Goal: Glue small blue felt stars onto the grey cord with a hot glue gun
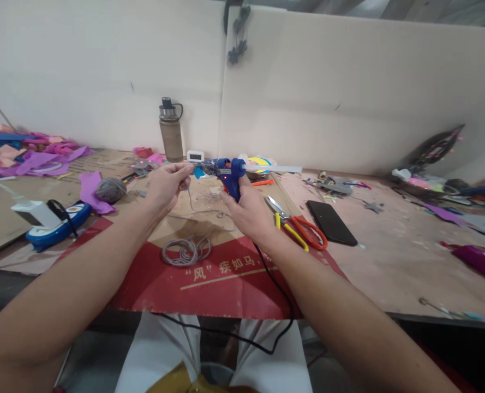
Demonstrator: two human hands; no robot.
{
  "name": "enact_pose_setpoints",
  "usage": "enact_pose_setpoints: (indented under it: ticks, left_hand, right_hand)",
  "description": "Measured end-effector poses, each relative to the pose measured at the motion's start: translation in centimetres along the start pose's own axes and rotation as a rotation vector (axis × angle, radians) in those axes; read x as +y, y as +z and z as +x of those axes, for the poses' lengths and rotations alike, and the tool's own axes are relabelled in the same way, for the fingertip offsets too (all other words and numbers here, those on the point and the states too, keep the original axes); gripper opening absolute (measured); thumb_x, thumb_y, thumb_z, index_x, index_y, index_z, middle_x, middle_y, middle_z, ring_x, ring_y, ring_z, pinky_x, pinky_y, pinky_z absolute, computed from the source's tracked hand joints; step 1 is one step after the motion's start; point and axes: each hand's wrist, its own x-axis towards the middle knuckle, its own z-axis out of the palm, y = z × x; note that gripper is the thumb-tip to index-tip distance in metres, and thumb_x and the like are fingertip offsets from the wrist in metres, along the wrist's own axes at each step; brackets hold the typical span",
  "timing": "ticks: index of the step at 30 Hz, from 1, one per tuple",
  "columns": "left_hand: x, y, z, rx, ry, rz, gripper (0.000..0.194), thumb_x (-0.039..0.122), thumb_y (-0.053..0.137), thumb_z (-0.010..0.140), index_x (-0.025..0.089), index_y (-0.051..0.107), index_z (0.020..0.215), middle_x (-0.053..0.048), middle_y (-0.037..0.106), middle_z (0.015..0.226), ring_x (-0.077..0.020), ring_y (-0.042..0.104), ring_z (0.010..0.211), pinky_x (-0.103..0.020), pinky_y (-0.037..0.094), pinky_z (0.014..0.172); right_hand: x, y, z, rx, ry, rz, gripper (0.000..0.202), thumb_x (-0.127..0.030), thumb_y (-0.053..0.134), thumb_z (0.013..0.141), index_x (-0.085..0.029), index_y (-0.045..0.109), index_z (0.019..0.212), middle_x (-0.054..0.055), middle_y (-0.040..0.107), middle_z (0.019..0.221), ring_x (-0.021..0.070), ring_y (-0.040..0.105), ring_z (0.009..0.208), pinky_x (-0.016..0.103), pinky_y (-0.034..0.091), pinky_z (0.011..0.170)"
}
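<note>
My right hand (pixel 246 207) is wrapped round the grip of a blue hot glue gun (pixel 234 173), whose nozzle points left. A long whitish glue stick (pixel 277 169) sticks out of its back. Just left of the nozzle, my left hand (pixel 172 184) pinches a small blue piece (pixel 198 172), its shape partly hidden by the fingers. The nozzle is close to this piece; whether they touch I cannot tell. A thin grey cord (pixel 203 211) hangs below the left fingers and runs to a loose coil (pixel 180 252) on the red printed board (pixel 152 289).
Right of the board lie orange-handled scissors (pixel 307 229), yellow-handled pliers (pixel 294 236) and a black phone (pixel 331 222). A bottle (pixel 171 134) stands at the back near a small clock (pixel 195 156). At left are a blue power strip (pixel 58 226), a grey yarn ball (pixel 111 189) and purple scraps (pixel 41 164).
</note>
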Motion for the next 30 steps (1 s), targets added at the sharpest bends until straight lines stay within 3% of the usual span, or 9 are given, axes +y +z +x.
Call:
enact_pose_setpoints:
  ticks: [8, 16, 19, 25, 30]
  left_hand:
    - [-0.3, -0.2, 0.2, -0.030, 0.027, 0.034, 0.009, 0.016, 0.069, 0.073, 0.013, 0.066, 0.065, 0.001, 0.053, 0.054, -0.0041, 0.042, 0.044, -0.017, 0.031, 0.043]
    - [0.2, -0.2, -0.5, 0.042, 0.200, 0.429, 0.014, 0.026, 0.070, 0.072, 0.013, 0.070, 0.073, 0.001, 0.055, 0.051, -0.0062, 0.045, 0.045, -0.019, 0.033, 0.045]
    - [0.1, -0.3, -0.3, 0.051, 0.183, 0.348, 0.013, 0.026, 0.070, 0.072, 0.013, 0.069, 0.073, 0.002, 0.054, 0.050, -0.0061, 0.044, 0.044, -0.020, 0.032, 0.044]
    - [0.0, -0.4, 0.3, 0.048, 0.011, 0.088, 0.009, 0.016, 0.069, 0.072, 0.012, 0.064, 0.065, 0.002, 0.053, 0.051, -0.0043, 0.043, 0.043, -0.017, 0.030, 0.042]
    - [0.1, -0.3, 0.4, 0.051, -0.068, -0.011, 0.010, 0.012, 0.068, 0.072, 0.012, 0.064, 0.063, 0.002, 0.053, 0.055, -0.0033, 0.045, 0.044, -0.014, 0.033, 0.041]
  right_hand:
    - [0.0, 0.0, 0.0, 0.012, -0.008, -0.001, 0.048, -0.024, 0.048, 0.085, -0.019, 0.045, 0.133, 0.013, 0.063, 0.118, 0.0259, 0.059, 0.105, 0.041, 0.046, 0.091]
    - [0.2, 0.1, -0.2, -0.006, -0.027, -0.061, 0.041, -0.026, 0.047, 0.085, -0.017, 0.049, 0.125, 0.015, 0.066, 0.105, 0.0275, 0.062, 0.093, 0.042, 0.047, 0.082]
    - [0.2, 0.1, -0.2, -0.015, -0.020, -0.052, 0.040, -0.026, 0.048, 0.084, -0.016, 0.051, 0.123, 0.014, 0.067, 0.101, 0.0275, 0.062, 0.090, 0.042, 0.048, 0.080]
    - [0.9, 0.2, 0.3, 0.031, -0.024, 0.072, 0.041, -0.023, 0.051, 0.082, -0.016, 0.051, 0.123, 0.013, 0.064, 0.109, 0.0246, 0.060, 0.096, 0.042, 0.046, 0.089]
    - [1.9, 0.5, 0.5, 0.040, 0.005, 0.137, 0.041, -0.027, 0.054, 0.081, -0.018, 0.052, 0.121, 0.011, 0.065, 0.103, 0.0238, 0.060, 0.089, 0.042, 0.047, 0.083]
